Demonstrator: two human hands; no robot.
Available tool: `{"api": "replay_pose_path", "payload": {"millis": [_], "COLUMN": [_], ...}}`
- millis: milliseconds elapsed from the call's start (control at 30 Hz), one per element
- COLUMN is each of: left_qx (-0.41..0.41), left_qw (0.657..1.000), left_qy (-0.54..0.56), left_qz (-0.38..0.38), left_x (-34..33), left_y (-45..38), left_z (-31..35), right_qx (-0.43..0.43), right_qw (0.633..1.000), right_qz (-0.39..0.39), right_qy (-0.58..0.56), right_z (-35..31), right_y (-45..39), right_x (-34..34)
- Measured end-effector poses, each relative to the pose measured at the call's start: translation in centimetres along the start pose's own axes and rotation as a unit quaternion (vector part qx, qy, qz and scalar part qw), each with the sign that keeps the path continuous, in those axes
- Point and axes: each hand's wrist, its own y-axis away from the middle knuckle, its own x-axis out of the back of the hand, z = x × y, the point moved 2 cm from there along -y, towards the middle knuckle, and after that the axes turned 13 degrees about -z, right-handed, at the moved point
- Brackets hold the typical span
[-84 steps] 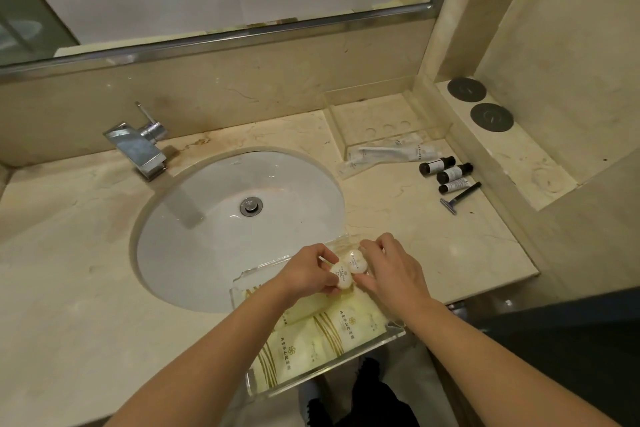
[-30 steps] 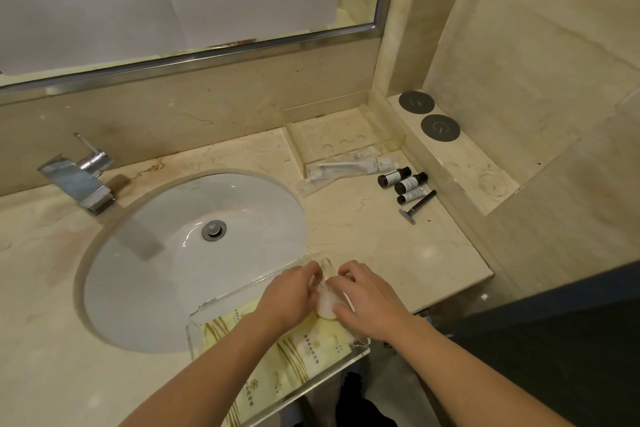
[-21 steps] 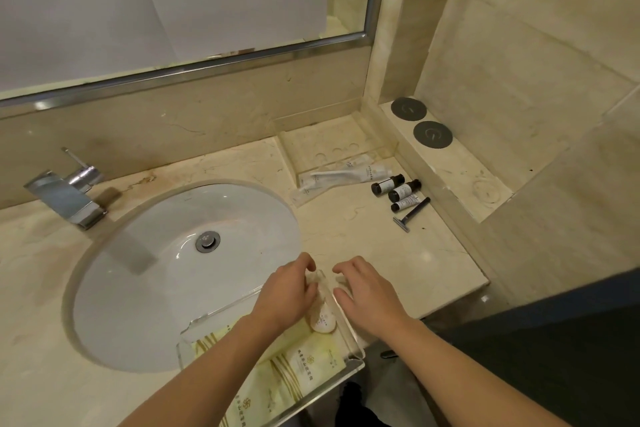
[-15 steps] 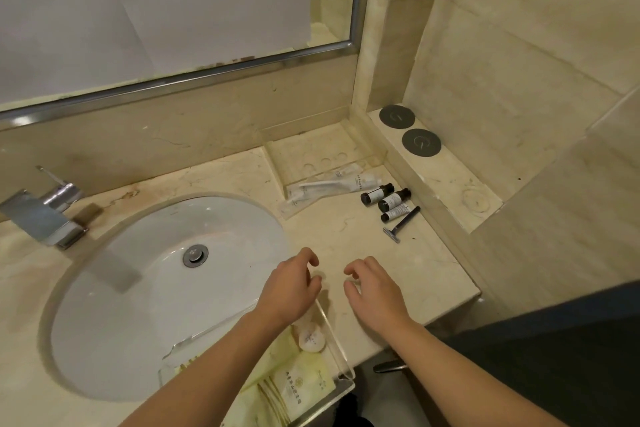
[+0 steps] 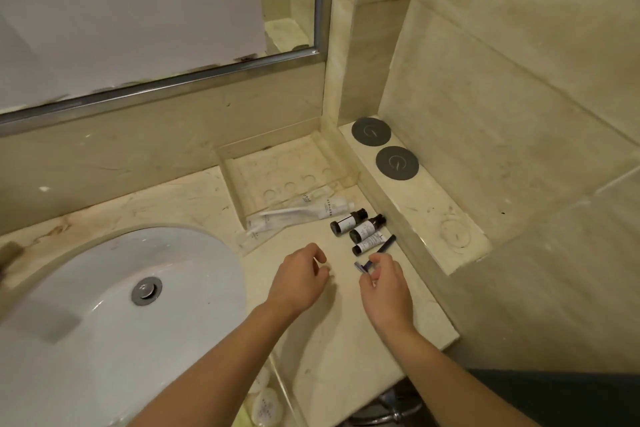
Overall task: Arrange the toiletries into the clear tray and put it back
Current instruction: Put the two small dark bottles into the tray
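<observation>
Dark bottles (image 5: 360, 229): three; razor (image 5: 379, 251): one; round coasters (image 5: 384, 148): two

Both forearms are bare to the frame's lower edge; no sleeves, rings or watch show.

A hotel-style bathroom: marble worktop (image 5: 349, 333), inset white basin (image 5: 114, 308), wall mirror (image 5: 138, 10) (miniature toiletry bottles (image 5: 363, 229) alongside).

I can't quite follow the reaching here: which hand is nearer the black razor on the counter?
Right. The right hand has its fingertips at the razor head; whether it grips it is unclear. The left hand hovers apart, toward the sink.
</observation>
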Motion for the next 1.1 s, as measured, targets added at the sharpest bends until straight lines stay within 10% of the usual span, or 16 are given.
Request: {"api": "replay_pose_path", "payload": {"millis": [1100], "left_qx": [0.09], "left_qw": [0.995], "left_qy": [0.042], "left_qz": [0.033], "left_x": [-0.6], "left_y": [-9.4], "left_z": [1.3], "right_qx": [-0.073], "right_qw": [0.983], "right_qz": [-0.071], "right_qy": [0.151], "right_z": [-3.5], "right_y": [-9.0], "right_x": [0.8]}}
